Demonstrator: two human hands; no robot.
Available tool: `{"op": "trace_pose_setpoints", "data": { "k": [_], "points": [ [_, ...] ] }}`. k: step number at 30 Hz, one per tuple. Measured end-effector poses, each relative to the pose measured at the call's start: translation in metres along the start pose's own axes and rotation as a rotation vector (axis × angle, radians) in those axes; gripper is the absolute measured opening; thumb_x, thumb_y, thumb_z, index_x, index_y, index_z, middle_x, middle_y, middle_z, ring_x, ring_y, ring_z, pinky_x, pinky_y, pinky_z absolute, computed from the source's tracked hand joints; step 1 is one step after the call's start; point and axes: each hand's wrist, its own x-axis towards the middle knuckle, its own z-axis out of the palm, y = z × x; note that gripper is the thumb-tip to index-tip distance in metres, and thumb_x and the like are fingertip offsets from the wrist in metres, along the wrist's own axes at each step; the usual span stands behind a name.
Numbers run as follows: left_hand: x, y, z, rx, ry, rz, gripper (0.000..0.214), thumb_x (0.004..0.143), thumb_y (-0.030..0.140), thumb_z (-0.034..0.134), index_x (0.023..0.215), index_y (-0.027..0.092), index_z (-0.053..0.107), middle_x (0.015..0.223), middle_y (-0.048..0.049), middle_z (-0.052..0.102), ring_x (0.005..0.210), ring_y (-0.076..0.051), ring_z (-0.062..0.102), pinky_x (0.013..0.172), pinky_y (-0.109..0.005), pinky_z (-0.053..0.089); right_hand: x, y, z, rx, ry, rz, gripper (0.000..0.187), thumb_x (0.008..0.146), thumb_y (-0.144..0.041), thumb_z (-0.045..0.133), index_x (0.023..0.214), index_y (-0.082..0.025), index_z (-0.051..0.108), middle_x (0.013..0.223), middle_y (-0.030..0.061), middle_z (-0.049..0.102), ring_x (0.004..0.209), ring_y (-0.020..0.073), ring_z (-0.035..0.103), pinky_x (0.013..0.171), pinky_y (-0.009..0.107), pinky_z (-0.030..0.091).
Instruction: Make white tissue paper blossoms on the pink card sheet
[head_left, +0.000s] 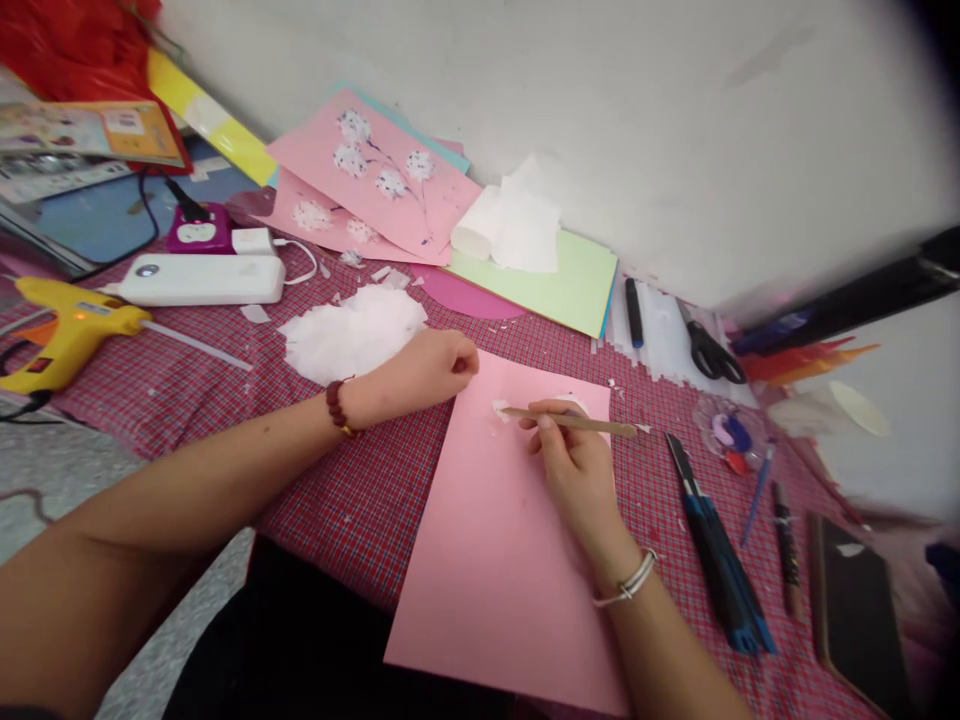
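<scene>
A sheet of pink paper (pixel 480 560) lies slantwise before me on the checked tablecloth. My right hand (pixel 574 455) is closed around a flat wooden craft stick (pixel 600 425). The stick's left tip touches a small white tuft (pixel 500 409) on the upper part of the sheet. Another white bit shows partly behind the fingers. My left hand (pixel 446 365) is curled shut by the sheet's upper left corner; whatever its fingers may hold is hidden. Just beyond that wrist sits a pile of white, thin tissue-like pieces (pixel 352 330).
At left are a yellow glue gun (pixel 67 330) and a white power bank (pixel 202 279). Pink sheets with white puffs (pixel 390 185) and a tissue roll (pixel 510 220) stand at the wall. Utility knives (pixel 720 560), scissors (pixel 712 355) and a phone-like dark slab (pixel 859 610) are at right.
</scene>
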Motion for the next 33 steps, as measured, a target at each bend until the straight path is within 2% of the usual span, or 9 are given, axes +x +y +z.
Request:
{"op": "trace_pose_setpoints", "data": {
  "k": [4,7,10,20,22,24,29,31,33],
  "points": [
    [-0.011,0.010,0.015,-0.046,-0.057,0.068,0.016,0.076,0.009,0.049,0.069,0.014,0.063,0.073,-0.0025,0.064,0.070,-0.012,0.056,0.065,-0.025,0.040,0.001,0.003,-0.001,0.034,0.008,-0.007,0.016,0.093,-0.025,0.046,0.097,-0.020,0.060,0.085,0.0012,0.062,0.060,0.0101,0.057,0.059,0.026,0.047],
    [-0.017,0.006,0.026,-0.168,-0.053,-0.001,0.016,0.076,0.008,0.050,0.086,0.015,0.062,0.074,-0.0001,0.062,0.067,-0.011,0.056,0.063,-0.024,0.042,0.002,0.003,-0.002,0.075,0.014,0.006,0.016,0.093,-0.025,0.046,0.097,-0.020,0.061,0.085,0.0008,0.061,0.059,0.0094,0.056,0.056,0.025,0.046],
    [-0.019,-0.002,0.033,-0.247,-0.016,-0.051,0.028,0.074,0.007,0.052,0.100,0.016,0.055,0.071,0.0034,0.058,0.063,-0.010,0.055,0.059,-0.022,0.041,0.003,0.002,-0.004,0.119,0.023,0.029,0.015,0.093,-0.024,0.047,0.097,-0.020,0.061,0.084,0.0002,0.061,0.058,0.0087,0.055,0.054,0.024,0.044],
    [-0.025,0.006,0.040,-0.163,-0.037,0.086,0.026,0.077,0.005,0.050,0.099,0.017,0.053,0.072,0.0027,0.060,0.062,-0.009,0.053,0.058,-0.020,0.040,0.000,-0.006,-0.003,0.188,0.027,0.027,0.015,0.094,-0.025,0.047,0.098,-0.021,0.061,0.085,0.0003,0.062,0.060,0.0083,0.056,0.054,0.023,0.044],
    [-0.024,0.006,0.037,-0.152,-0.004,0.109,0.025,0.077,0.005,0.051,0.098,0.017,0.054,0.072,0.0025,0.061,0.064,-0.009,0.055,0.059,-0.020,0.041,0.000,-0.007,-0.003,0.185,0.021,0.025,0.015,0.094,-0.025,0.048,0.099,-0.021,0.061,0.085,0.0003,0.063,0.060,0.0085,0.056,0.054,0.024,0.044],
    [-0.021,0.004,0.028,-0.159,0.096,0.094,0.025,0.076,0.006,0.052,0.098,0.017,0.055,0.073,0.0028,0.061,0.065,-0.009,0.057,0.060,-0.020,0.043,-0.001,-0.008,-0.003,0.196,0.037,0.032,0.015,0.093,-0.025,0.048,0.098,-0.020,0.061,0.084,0.0003,0.063,0.060,0.0086,0.056,0.054,0.024,0.044],
    [-0.007,-0.008,0.007,-0.215,0.513,-0.067,0.027,0.074,0.009,0.056,0.100,0.016,0.055,0.068,0.0053,0.057,0.060,-0.008,0.054,0.058,-0.020,0.043,-0.001,-0.007,-0.004,0.240,0.059,0.034,0.014,0.093,-0.026,0.049,0.097,-0.021,0.062,0.085,0.0004,0.062,0.060,0.0088,0.056,0.053,0.024,0.044],
    [-0.007,-0.008,0.011,-0.210,0.501,-0.071,0.028,0.074,0.009,0.056,0.101,0.016,0.056,0.068,0.0052,0.057,0.060,-0.008,0.054,0.059,-0.020,0.043,-0.001,-0.007,-0.004,0.233,0.053,0.034,0.014,0.093,-0.026,0.049,0.096,-0.021,0.062,0.085,0.0007,0.062,0.061,0.0091,0.056,0.053,0.024,0.044],
    [-0.011,-0.005,0.021,-0.198,0.375,-0.037,0.031,0.073,0.007,0.055,0.102,0.016,0.057,0.069,0.0049,0.058,0.060,-0.008,0.054,0.059,-0.020,0.043,0.000,-0.008,-0.004,0.221,0.053,0.036,0.014,0.093,-0.026,0.049,0.097,-0.021,0.062,0.085,0.0009,0.063,0.061,0.0093,0.056,0.053,0.024,0.044]
  ]
}}
